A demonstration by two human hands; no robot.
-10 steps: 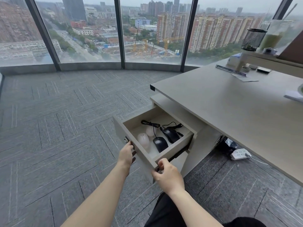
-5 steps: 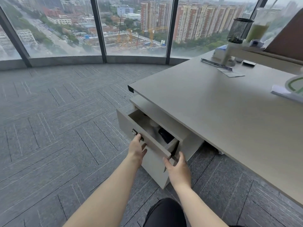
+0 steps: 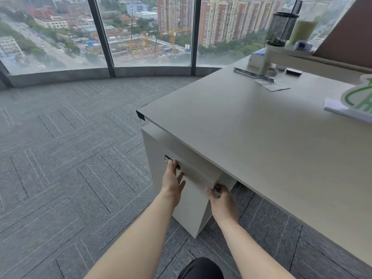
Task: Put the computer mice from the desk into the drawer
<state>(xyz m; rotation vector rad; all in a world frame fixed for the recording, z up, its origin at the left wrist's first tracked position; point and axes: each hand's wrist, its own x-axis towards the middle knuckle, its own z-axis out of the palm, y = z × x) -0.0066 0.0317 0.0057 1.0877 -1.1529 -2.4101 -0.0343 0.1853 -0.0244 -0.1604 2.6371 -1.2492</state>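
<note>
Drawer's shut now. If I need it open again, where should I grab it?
Probably the small dark handle near the top left of the drawer front, pulled straight out from the front. The left hand is already there; the front otherwise looks flat and flush.

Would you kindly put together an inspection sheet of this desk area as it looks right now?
Surface: desk top is mostly bare; no computer mice seen on it.
Job's things: drawer looks shut flush with the cabinet; its contents are hidden.
Clutter: mesh pen holder, metal ruler, paper slip, small black item and green and white card, all at the far and right edges.
Grippers: left hand is open against the drawer front by the handle; right hand at its right corner.
Cables: nothing seen.
Surroundings: grey carpet, floor-length windows facing a city.
</note>
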